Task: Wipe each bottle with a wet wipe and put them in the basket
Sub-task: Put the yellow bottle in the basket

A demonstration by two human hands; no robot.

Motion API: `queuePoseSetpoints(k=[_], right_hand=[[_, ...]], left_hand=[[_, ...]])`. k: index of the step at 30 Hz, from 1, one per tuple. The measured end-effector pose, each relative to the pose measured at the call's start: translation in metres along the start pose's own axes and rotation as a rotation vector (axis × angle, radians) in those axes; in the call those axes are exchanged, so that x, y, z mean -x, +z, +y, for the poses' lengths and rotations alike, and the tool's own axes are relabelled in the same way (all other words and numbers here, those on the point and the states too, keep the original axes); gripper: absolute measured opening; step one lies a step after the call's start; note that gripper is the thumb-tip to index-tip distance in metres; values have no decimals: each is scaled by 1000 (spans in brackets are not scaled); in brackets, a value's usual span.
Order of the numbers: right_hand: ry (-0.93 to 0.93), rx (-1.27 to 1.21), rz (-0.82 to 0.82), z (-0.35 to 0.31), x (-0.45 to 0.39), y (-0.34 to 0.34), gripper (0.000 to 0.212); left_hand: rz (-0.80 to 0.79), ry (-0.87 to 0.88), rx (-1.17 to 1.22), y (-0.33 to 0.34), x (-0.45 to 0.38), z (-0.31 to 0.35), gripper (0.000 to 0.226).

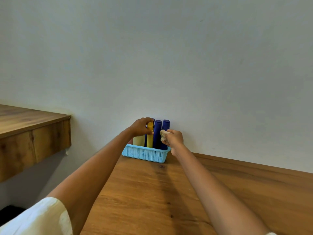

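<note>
Smooth pale wall (152, 56) behind grained wooden table (152, 192). On it, perforated light-blue plastic basket (144, 154) with upright cylindrical bottles. Left hand (140, 127) curled around slim yellow bottle (150, 136) standing in basket; right hand (174, 138) clutching crumpled whitish wet wipe (163, 134) beside dark blue bottles (161, 133).

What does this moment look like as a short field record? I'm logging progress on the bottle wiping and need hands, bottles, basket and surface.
left hand: left hand grips the top of the yellow bottle, which stands in the basket
right hand: right hand holds the crumpled wet wipe beside the bottles
basket: light blue basket against the wall
bottles in basket: yellow one, cream bottle, blue bottles, all upright
surface: wooden table
</note>
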State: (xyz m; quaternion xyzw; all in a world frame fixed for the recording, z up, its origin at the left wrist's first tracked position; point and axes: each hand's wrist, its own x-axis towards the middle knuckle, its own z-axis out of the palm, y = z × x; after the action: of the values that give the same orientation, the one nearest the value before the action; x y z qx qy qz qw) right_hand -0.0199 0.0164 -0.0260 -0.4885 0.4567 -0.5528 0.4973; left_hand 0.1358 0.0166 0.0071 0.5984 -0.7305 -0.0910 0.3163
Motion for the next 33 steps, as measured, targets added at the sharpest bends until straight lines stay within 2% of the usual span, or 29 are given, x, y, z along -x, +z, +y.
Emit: queuePoseSetpoints(k=[3,7,10,12,14,18,20,24,27,31,33], right_hand=[[8,-13,36,2,-1,-5,22],[-8,-14,50,-2,5,-11,19],[-51,10,77,-7,11,-15,18],[-72,16,84,-10,17,-19,19],[-98,26,106,-14,24,-23,19],[-113,-12,158,-15,47,-40,17],[-117,-63,139,-12,62,-52,15],[-172,-65,178,-12,97,-79,11],[-130,-111,237,-19,127,-110,6],[-116,-138,198,-37,164,-156,11],[-151,-76,203,-43,181,-186,17]], left_hand=[[74,26,-100,6,3,-3,58],[170,40,-259,9,10,3,60],[408,105,-197,13,23,18,51],[527,142,-71,18,38,37,41],[479,99,132,26,53,58,39],[161,-12,499,44,74,82,41],[180,-74,628,50,83,90,35],[227,-158,727,67,103,117,18],[252,-182,759,85,119,152,15],[316,-204,795,112,147,211,11],[240,-164,800,129,163,244,13]])
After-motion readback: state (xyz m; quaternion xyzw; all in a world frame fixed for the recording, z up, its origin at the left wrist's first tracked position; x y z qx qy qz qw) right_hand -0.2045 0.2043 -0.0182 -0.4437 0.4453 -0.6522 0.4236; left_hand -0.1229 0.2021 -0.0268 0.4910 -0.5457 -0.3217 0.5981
